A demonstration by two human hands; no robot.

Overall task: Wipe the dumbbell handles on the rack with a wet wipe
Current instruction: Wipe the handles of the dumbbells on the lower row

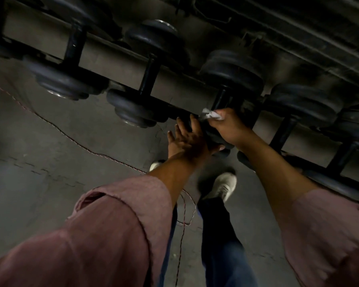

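- Pink sleeves (120, 214) and both forearms reach toward the rack (112, 59)
- Left hand (187, 139), fingers straight, braces a dumbbell's near end
- Right hand (228, 125) pinches the soft, limp wet wipe (210, 115) beside the stiff handle (221, 98); heavy dumbbell, better left seated

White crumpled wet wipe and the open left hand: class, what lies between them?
In the head view, only part of a black dumbbell head separates the wet wipe from the left hand.

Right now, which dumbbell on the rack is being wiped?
The third dumbbell from the left: the right hand holds the white wipe at its handle, and the left hand rests on its near weight.
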